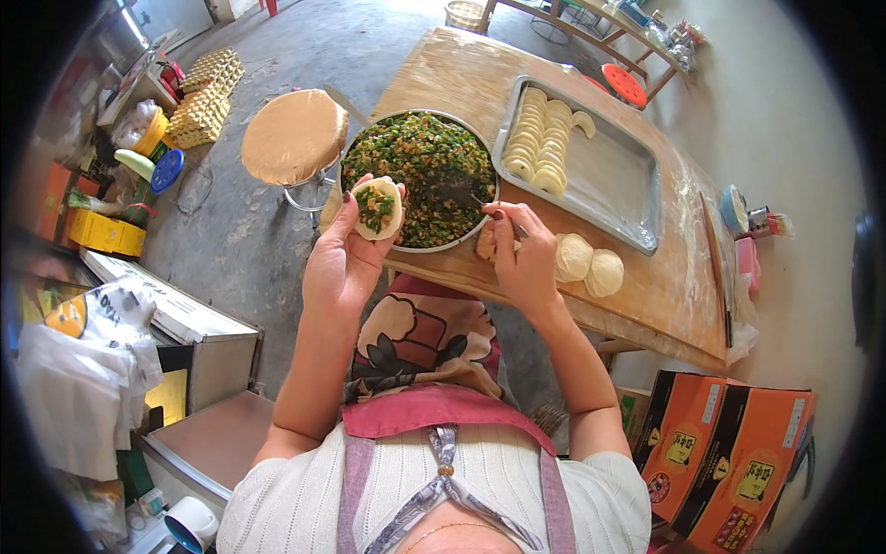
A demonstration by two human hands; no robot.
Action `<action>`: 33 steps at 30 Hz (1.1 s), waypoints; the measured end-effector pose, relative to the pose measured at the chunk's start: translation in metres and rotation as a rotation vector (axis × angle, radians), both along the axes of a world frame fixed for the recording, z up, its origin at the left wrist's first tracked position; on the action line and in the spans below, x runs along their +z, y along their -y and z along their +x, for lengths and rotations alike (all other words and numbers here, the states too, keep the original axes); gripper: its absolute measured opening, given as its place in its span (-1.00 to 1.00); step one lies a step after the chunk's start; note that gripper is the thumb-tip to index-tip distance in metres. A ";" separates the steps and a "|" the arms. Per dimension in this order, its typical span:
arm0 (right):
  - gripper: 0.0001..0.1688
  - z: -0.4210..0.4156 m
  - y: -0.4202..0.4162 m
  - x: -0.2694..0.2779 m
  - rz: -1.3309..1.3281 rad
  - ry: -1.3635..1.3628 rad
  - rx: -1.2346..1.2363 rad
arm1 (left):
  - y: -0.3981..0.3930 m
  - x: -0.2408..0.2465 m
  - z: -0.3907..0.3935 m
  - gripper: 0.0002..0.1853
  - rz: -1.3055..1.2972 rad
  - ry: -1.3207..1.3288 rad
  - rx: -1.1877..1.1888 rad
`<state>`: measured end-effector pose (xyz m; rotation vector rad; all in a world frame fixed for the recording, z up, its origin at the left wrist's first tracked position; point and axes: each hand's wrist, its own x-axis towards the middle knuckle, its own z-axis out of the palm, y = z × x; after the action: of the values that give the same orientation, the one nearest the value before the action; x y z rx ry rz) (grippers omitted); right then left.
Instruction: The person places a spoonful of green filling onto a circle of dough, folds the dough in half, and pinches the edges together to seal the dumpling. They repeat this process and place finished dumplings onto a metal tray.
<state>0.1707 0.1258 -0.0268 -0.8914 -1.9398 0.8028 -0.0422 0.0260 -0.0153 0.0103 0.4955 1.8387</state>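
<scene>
My left hand (346, 266) holds a round dough wrapper (392, 223) open on its fingers, with a mound of chopped green and orange filling (374, 210) in the middle. My right hand (522, 253) grips the handle of a metal utensil, probably a spoon, whose head is sunk in the filling and hard to make out. Both hands are at the near rim of a large round metal bowl (497, 181) heaped with the same chopped mixture (422, 149). Beside my right wrist, stacks of dough wrappers (603, 273) lie on the wooden board (457, 66).
A metal tray (616, 180) beyond the bowl carries rows of folded dumplings (533, 135). A knife blade (347, 105) juts past the bowl's left rim. One round stool (294, 135) stands left of the table. A wooden rolling pin (716, 260) lies along the right edge; orange cartons (751, 457) are below.
</scene>
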 end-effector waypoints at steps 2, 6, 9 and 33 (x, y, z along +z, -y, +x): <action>-0.81 -0.007 0.004 -0.002 -0.178 -0.060 0.013 | 0.003 -0.010 -0.004 -0.56 0.030 0.022 -0.014; -0.73 -0.016 0.006 -0.001 -0.378 -0.180 -0.006 | 0.006 -0.010 -0.005 -0.59 -0.016 -0.017 -0.037; -0.71 -0.013 -0.003 -0.002 -0.531 -0.344 0.001 | 0.008 -0.005 -0.001 -0.58 -0.043 -0.033 -0.026; -0.45 0.007 0.034 0.001 0.606 0.155 0.404 | -0.016 0.005 0.022 -0.37 0.008 0.012 -0.133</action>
<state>0.1774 0.0914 -0.0256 -0.2027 -2.3488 0.3197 -0.0201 0.0415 -0.0107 0.0367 0.4686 1.7093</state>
